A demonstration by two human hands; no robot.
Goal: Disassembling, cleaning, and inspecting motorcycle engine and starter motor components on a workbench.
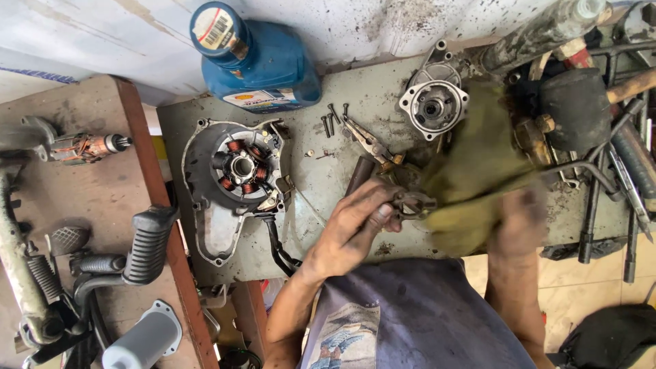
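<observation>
At the near edge of the grey surface (355,89), the left hand (355,225) pinches a small dark metal part (410,203) between thumb and fingertips, the part projecting just beyond the grip toward the right. The right hand (519,222), blurred, is closed on a yellow-green rag (471,171) touching the part. Needle-nose pliers (369,142) lie just behind; a stator cover (236,178) sits to the left.

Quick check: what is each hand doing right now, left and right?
Left hand: closed on a small metal part.
Right hand: motion-blurred, gripping a yellow-green rag.
</observation>
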